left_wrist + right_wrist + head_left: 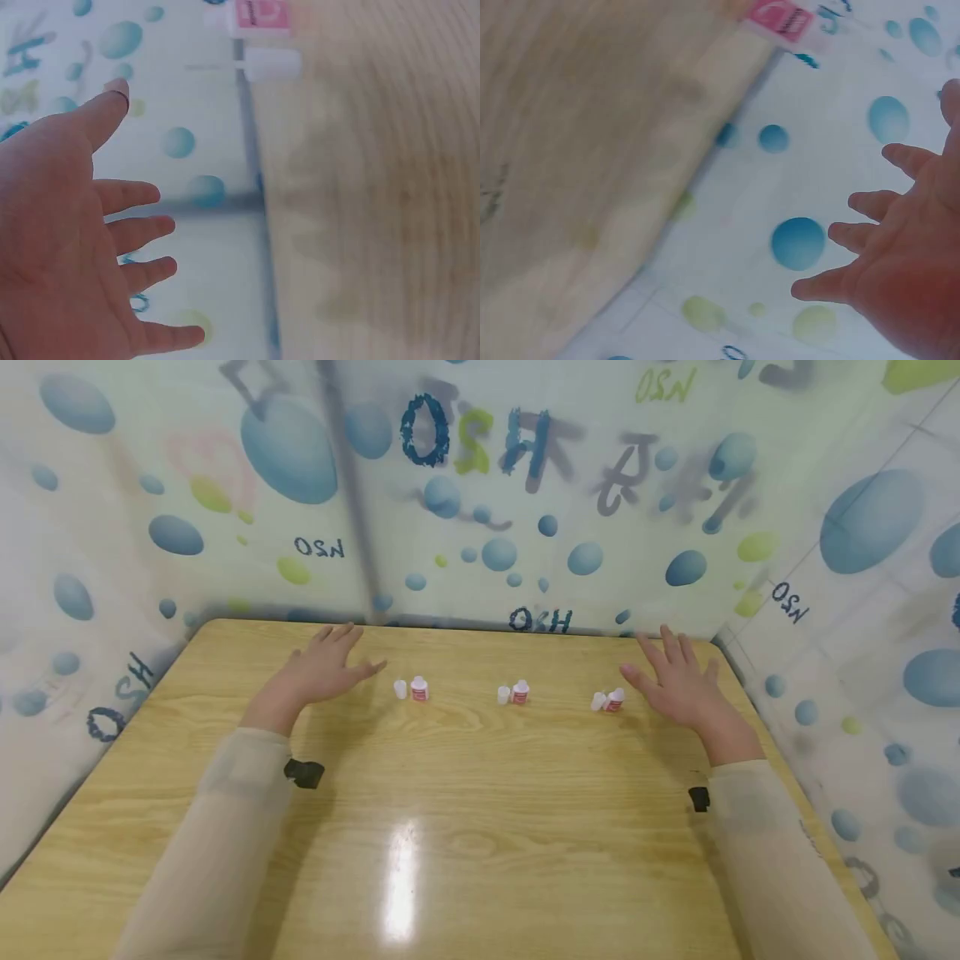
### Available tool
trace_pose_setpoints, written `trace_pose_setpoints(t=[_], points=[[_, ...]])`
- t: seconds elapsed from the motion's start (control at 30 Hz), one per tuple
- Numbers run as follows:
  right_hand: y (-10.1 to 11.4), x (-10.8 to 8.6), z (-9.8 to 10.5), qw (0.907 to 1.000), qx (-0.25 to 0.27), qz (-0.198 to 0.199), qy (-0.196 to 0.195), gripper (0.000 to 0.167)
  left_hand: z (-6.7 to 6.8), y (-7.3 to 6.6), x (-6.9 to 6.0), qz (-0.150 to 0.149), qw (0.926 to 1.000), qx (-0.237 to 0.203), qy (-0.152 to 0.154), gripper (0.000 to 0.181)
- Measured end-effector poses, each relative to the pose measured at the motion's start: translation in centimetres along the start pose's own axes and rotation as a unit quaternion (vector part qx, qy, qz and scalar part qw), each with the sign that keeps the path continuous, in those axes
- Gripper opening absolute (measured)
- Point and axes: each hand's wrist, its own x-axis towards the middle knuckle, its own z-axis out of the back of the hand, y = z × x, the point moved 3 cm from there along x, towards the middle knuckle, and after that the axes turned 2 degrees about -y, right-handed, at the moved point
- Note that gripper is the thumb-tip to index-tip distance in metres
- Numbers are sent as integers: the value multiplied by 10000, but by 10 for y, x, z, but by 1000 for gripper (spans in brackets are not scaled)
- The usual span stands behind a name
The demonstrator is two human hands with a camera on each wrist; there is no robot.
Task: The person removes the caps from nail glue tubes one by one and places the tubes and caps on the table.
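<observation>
Three small white bottles with pink-red labels stand in a row across the table: a left bottle [420, 691], a middle bottle [520, 694] and a right bottle [615, 701]. Just left of each is a small white piece: the left [401, 690], middle [503, 696] and right [597, 702] one. In the left wrist view, the left white piece [274, 64] looks like a cap with a thin stem. My left hand [326, 666] is spread left of the row, holding nothing. Beyond the right bottle, my right hand [678, 683] is also spread and holds nothing.
The wood-grain table [480, 777] reaches back to a pale wall covering [480, 585] printed with blue and green drops and lettering. The covering also runs along both sides. A bright reflection lies on the table's near part.
</observation>
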Motion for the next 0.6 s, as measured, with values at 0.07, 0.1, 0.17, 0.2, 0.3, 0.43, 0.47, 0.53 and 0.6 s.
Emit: trace_pose_setpoints(t=[0.07,0.1,0.17,0.2,0.3,0.43,0.47,0.53,0.6], points=[[9,-3,7,9999,-7,115,-87,92,6,-8,-5,-215,9997,9,-150,95],[15,-5,10,9998,15,174,-119,93,9,-14,-9,-315,9991,-13,-266,90],[21,-11,17,9993,131,269,-237,93,15,-31,-12,-547,9973,-74,-488,82],[23,-14,20,9987,227,338,-295,93,17,-42,-15,-642,9959,-141,-622,78],[26,-18,26,9963,646,470,-316,92,15,-80,-25,-808,9881,-745,-1071,64],[13,-16,18,9920,1223,300,60,93,-17,-149,-29,-1050,9606,-2331,-1090,42],[7,-15,13,9906,1339,203,183,92,-30,-167,-27,-1084,9535,-2667,-892,39],[-5,-12,1,9881,1481,52,411,89,-60,-199,-14,-1105,9445,-3077,-320,38],[-14,-8,-12,9848,1620,-72,619,83,-91,-225,3,-991,9436,-3146,266,44]])
